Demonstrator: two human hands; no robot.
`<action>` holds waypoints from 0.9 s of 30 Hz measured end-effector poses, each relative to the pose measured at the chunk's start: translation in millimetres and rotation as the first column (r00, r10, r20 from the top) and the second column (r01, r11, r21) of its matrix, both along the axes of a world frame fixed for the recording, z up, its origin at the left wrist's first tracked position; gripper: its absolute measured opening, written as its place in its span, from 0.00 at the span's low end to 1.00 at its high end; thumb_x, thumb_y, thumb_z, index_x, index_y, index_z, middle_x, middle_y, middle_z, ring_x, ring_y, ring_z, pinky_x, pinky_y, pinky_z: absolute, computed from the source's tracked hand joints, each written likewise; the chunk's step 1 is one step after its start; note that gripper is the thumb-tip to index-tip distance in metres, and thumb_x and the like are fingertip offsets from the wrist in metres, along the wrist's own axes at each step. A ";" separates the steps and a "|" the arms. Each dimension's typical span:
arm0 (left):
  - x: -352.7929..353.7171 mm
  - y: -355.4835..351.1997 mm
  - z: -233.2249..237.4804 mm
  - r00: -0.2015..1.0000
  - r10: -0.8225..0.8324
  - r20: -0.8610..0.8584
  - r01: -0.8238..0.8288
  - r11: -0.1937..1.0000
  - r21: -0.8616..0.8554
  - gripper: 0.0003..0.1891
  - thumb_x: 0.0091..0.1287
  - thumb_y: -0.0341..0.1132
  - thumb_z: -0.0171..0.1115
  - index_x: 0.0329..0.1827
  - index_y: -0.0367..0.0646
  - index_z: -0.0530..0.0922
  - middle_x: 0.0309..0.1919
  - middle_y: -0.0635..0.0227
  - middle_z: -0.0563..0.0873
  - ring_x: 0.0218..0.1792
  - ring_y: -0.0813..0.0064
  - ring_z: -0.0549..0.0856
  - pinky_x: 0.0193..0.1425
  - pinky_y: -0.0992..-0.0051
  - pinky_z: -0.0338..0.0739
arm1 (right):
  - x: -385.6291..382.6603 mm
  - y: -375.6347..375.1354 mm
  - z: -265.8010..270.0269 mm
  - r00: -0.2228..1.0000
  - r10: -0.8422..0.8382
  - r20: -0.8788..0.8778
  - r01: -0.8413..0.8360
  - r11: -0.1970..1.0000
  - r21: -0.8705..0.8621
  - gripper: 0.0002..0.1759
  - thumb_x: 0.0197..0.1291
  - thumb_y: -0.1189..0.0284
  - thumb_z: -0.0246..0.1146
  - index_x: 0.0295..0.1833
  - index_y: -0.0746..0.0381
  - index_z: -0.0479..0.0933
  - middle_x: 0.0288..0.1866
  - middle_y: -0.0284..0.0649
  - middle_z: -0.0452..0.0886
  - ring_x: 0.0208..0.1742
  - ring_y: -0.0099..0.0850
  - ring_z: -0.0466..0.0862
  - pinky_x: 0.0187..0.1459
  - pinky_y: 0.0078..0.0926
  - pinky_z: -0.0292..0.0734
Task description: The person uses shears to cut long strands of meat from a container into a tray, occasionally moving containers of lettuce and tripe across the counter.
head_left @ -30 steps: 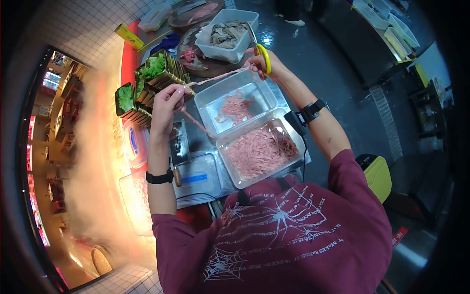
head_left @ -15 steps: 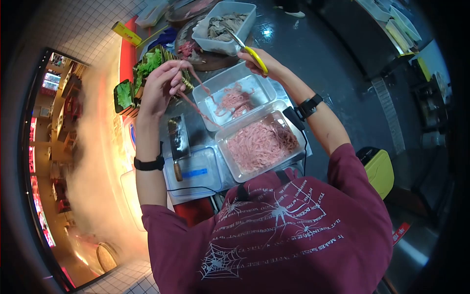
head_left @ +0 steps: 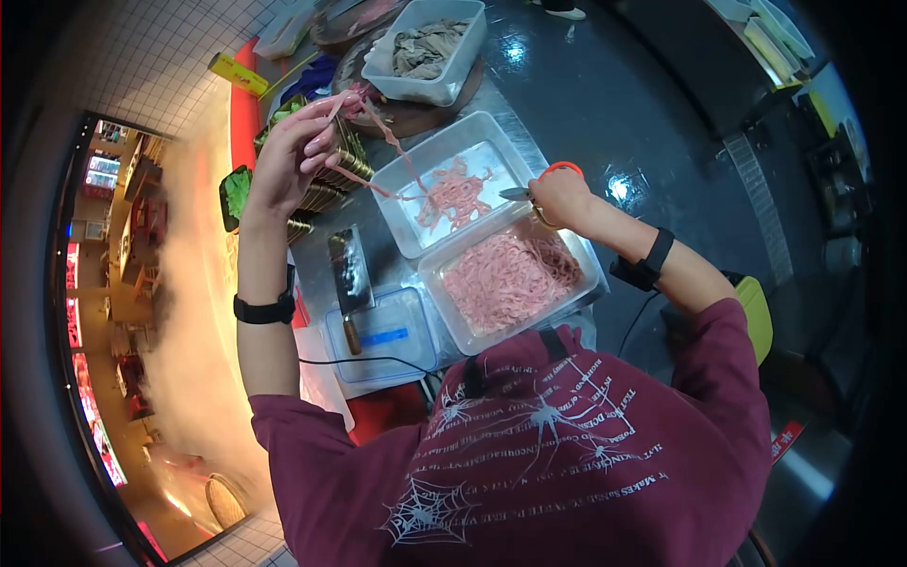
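Raised at the left, my left hand [head_left: 293, 156] pinches a long pink strand of raw meat, possibly intestine [head_left: 402, 156]. The strand hangs in a loop, its lower part running down to a loose pile [head_left: 458, 194] in the clear plastic tray [head_left: 505, 142]. My right hand [head_left: 570, 200] is wrapped round scissors [head_left: 516, 194] with red and yellow handles. Their blades point left over the tray's right side. Closer to me, a second plastic tub [head_left: 449, 321] is heaped with pink strands [head_left: 505, 279]. Some of my fingers hide the scissor handles.
A cleaver [head_left: 350, 274] lies left of the trays, its handle over a blue-edged lid [head_left: 373, 326]. Beyond stands a tub of grey pieces [head_left: 452, 88] on a round chopping board [head_left: 463, 109]. Green leaves [head_left: 236, 192] are at the left; a cable [head_left: 368, 361] crosses in front.
My right hand has come down and to the right, and the scissors have swung from upright near the grey tub to pointing left at the tray. My left hand has shifted slightly left, still holding the strand.
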State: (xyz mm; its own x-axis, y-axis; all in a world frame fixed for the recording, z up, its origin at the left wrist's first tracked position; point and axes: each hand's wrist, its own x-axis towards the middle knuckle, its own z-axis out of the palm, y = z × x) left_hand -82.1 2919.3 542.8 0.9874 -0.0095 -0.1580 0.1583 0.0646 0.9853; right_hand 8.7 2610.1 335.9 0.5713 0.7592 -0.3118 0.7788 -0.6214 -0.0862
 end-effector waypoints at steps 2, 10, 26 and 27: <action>0.8 -3.5 3.1 1.000 0.009 -0.026 -0.009 1.000 0.011 0.22 0.69 0.29 0.44 0.65 0.32 0.67 0.17 0.83 0.61 0.15 0.92 0.59 0.26 0.86 0.62 | -0.4 -4.1 5.8 1.000 0.009 -0.013 -0.010 1.000 -0.009 0.14 0.51 0.72 0.62 0.44 0.65 0.78 0.35 0.51 0.83 0.39 0.46 0.85 0.37 0.39 0.79; 10.0 -7.0 1.2 1.000 0.003 -0.016 -0.004 0.999 -0.046 0.25 0.67 0.26 0.44 0.69 0.38 0.67 0.18 0.81 0.61 0.14 0.91 0.57 0.27 0.85 0.64 | 0.0 -30.7 8.1 0.313 0.178 -0.933 0.660 0.666 0.349 0.30 0.63 0.53 0.61 0.64 0.59 0.70 0.30 0.35 0.75 0.28 0.20 0.77 0.27 0.17 0.71; 18.1 -13.1 60.3 0.984 -0.169 0.053 0.161 0.980 0.121 0.28 0.66 0.28 0.47 0.72 0.40 0.63 0.18 0.82 0.60 0.18 0.91 0.62 0.24 0.86 0.68 | -26.1 13.9 71.4 -0.168 0.801 -0.574 0.735 0.490 0.469 0.45 0.65 0.44 0.55 0.71 0.70 0.58 0.56 0.44 0.76 0.48 0.23 0.81 0.47 0.17 0.80; 16.7 -16.8 60.6 0.987 -0.155 0.041 0.148 0.980 0.132 0.28 0.66 0.28 0.47 0.72 0.41 0.64 0.18 0.82 0.60 0.18 0.91 0.62 0.24 0.86 0.68 | -27.9 16.9 74.3 -0.127 0.785 -0.606 0.756 0.472 0.453 0.45 0.64 0.43 0.55 0.71 0.71 0.58 0.56 0.44 0.76 0.48 0.23 0.81 0.47 0.17 0.80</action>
State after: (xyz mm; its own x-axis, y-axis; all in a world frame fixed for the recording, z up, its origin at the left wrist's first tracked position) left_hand -65.4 2902.5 603.4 0.9828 -0.1424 -0.1176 0.1065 -0.0832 0.9908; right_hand -19.2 2627.1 410.3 0.3013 0.9320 0.2015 -0.6240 0.3525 -0.6974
